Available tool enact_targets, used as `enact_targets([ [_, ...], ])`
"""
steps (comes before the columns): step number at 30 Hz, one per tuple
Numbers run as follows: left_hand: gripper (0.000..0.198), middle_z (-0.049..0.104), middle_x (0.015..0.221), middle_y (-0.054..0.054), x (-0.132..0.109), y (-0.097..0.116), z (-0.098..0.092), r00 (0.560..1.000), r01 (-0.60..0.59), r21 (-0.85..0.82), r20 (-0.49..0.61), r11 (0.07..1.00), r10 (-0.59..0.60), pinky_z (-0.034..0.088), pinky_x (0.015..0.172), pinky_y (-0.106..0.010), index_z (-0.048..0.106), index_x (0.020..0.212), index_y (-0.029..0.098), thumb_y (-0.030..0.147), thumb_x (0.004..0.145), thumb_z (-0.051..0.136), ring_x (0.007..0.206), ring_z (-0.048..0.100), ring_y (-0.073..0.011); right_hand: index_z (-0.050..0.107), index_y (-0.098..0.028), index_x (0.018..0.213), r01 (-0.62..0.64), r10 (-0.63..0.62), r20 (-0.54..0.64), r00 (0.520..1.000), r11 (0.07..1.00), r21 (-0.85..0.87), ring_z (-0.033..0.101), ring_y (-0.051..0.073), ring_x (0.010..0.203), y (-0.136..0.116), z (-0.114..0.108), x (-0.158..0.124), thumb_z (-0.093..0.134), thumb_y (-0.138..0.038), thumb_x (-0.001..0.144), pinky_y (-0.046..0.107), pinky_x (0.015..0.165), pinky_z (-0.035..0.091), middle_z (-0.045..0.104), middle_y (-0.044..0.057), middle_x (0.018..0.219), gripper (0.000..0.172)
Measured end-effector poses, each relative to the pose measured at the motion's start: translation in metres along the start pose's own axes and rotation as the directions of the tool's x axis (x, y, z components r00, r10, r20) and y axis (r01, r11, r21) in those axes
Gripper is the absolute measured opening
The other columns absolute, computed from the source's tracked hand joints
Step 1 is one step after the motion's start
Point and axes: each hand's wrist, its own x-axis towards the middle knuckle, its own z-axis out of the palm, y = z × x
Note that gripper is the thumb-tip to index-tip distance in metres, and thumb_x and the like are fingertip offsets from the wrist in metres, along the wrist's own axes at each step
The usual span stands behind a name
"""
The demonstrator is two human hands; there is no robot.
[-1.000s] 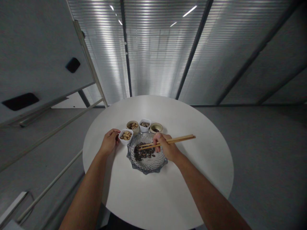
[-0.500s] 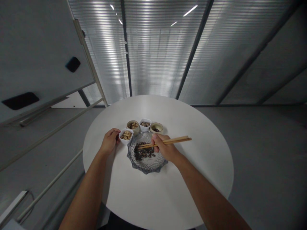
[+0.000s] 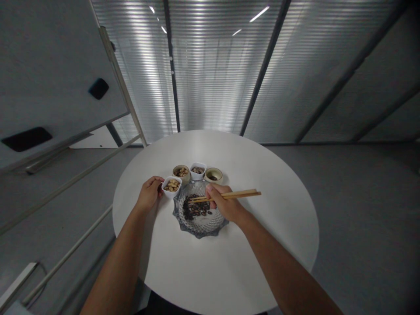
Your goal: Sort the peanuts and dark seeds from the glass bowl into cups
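My right hand (image 3: 224, 200) is closed around a pair of wooden chopsticks (image 3: 241, 193). Their tips reach down among the dark seeds (image 3: 197, 210) in a scalloped clear glass bowl (image 3: 200, 233). My left hand (image 3: 150, 194) has its fingers curled at the left rim of a small white square bowl (image 3: 171, 194) of peanuts (image 3: 172, 185); part of the grip is hidden. Behind the glass bowl stand a beige cup (image 3: 185, 179) with nuts, a white square bowl (image 3: 197, 176) with striped seeds, and a beige cup (image 3: 215, 171) with a few dark pieces.
Everything stands on a round white table (image 3: 229, 267). A whiteboard on a metal frame (image 3: 131, 109) is at the left, close to the table edge. Beyond the table is a glass wall with blinds (image 3: 210, 87).
Both hands keep nearly the same place. The chopstick tips have shifted very slightly among the dark seeds, and the whole view has moved a touch.
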Motion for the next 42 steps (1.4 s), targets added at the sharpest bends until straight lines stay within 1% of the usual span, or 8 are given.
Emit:
enact_targets([
  [9, 0.018, 0.058, 0.056, 0.001, -0.001, 0.000, 0.000, 1.000, -0.012, 0.004, -0.001, 1.000, 0.012, 0.030, 0.039, -0.024, 0.066, 0.077, 0.018, 0.035, 0.072, 0.065, 0.041, 0.044, -0.0108, 0.053, -0.022, 0.073, -0.020, 0.021, -0.060, 0.998, 1.000, 0.020, 0.051, 0.013, 0.047, 0.003, 0.003, 0.001, 0.035, -0.064, 0.102, 0.025, 0.050, 0.041, 0.051, -0.003, 0.051, 0.054],
  [15, 0.017, 0.056, 0.053, 0.002, -0.003, 0.004, 0.000, 1.000, -0.008, -0.014, 0.006, 1.000, 0.008, 0.029, 0.039, -0.023, 0.065, 0.078, 0.018, 0.034, 0.072, 0.065, 0.040, 0.043, -0.0104, 0.053, -0.022, 0.072, -0.010, 0.011, -0.080, 0.997, 1.000, 0.016, 0.052, 0.014, 0.046, 0.002, 0.004, 0.001, 0.037, -0.066, 0.101, 0.026, 0.049, 0.042, 0.051, -0.003, 0.050, 0.055],
  [25, 0.019, 0.057, 0.054, 0.001, -0.001, 0.002, -0.001, 1.000, -0.021, 0.008, -0.001, 1.000, 0.021, 0.030, 0.039, -0.023, 0.066, 0.077, 0.017, 0.035, 0.070, 0.065, 0.040, 0.044, -0.0106, 0.054, -0.022, 0.070, -0.013, 0.012, -0.104, 0.994, 1.000, -0.008, 0.053, 0.014, 0.045, 0.004, -0.002, 0.002, 0.038, -0.068, 0.100, 0.026, 0.049, 0.043, 0.052, -0.002, 0.049, 0.057],
  [28, 0.020, 0.058, 0.055, 0.001, 0.000, 0.001, -0.001, 1.000, -0.020, -0.002, 0.001, 1.000, 0.020, 0.031, 0.040, -0.023, 0.066, 0.077, 0.017, 0.036, 0.071, 0.066, 0.041, 0.045, -0.0105, 0.055, -0.022, 0.070, -0.033, 0.033, -0.146, 0.989, 0.999, 0.008, 0.054, 0.014, 0.043, 0.004, -0.003, 0.003, 0.039, -0.070, 0.099, 0.026, 0.047, 0.043, 0.052, -0.003, 0.047, 0.058],
  [32, 0.020, 0.056, 0.054, 0.002, 0.001, -0.002, -0.003, 1.000, -0.017, -0.006, -0.007, 1.000, 0.017, 0.030, 0.039, -0.023, 0.066, 0.077, 0.017, 0.036, 0.071, 0.066, 0.040, 0.044, -0.0100, 0.054, -0.023, 0.069, -0.081, 0.097, -0.228, 0.969, 0.994, 0.078, 0.055, 0.015, 0.041, 0.006, 0.001, 0.006, 0.039, -0.075, 0.096, 0.025, 0.043, 0.042, 0.049, -0.004, 0.042, 0.061],
  [37, 0.020, 0.052, 0.052, 0.004, 0.001, -0.005, -0.003, 1.000, -0.008, -0.003, -0.006, 1.000, 0.008, 0.030, 0.039, -0.023, 0.066, 0.079, 0.018, 0.036, 0.072, 0.066, 0.040, 0.043, -0.0104, 0.052, -0.024, 0.064, -0.141, 0.191, -0.372, 0.908, 0.977, 0.159, 0.055, 0.016, 0.035, 0.008, 0.003, 0.012, 0.040, -0.080, 0.091, 0.026, 0.040, 0.044, 0.046, -0.004, 0.036, 0.064],
  [39, 0.020, 0.052, 0.051, 0.004, 0.000, -0.005, -0.002, 1.000, -0.010, -0.008, -0.004, 1.000, 0.010, 0.030, 0.039, -0.023, 0.066, 0.078, 0.018, 0.037, 0.073, 0.066, 0.040, 0.043, -0.0106, 0.052, -0.024, 0.064, -0.151, 0.213, -0.393, 0.894, 0.972, 0.182, 0.055, 0.016, 0.034, 0.008, 0.003, 0.013, 0.043, -0.080, 0.090, 0.026, 0.038, 0.043, 0.046, -0.004, 0.034, 0.063],
  [42, 0.020, 0.052, 0.051, 0.003, -0.001, -0.005, -0.001, 1.000, -0.017, -0.016, -0.002, 1.000, 0.017, 0.031, 0.039, -0.024, 0.065, 0.077, 0.018, 0.037, 0.072, 0.067, 0.041, 0.043, -0.0110, 0.053, -0.024, 0.064, -0.151, 0.221, -0.403, 0.888, 0.969, 0.197, 0.055, 0.016, 0.033, 0.008, 0.001, 0.013, 0.047, -0.079, 0.089, 0.025, 0.036, 0.039, 0.046, -0.004, 0.033, 0.061],
])
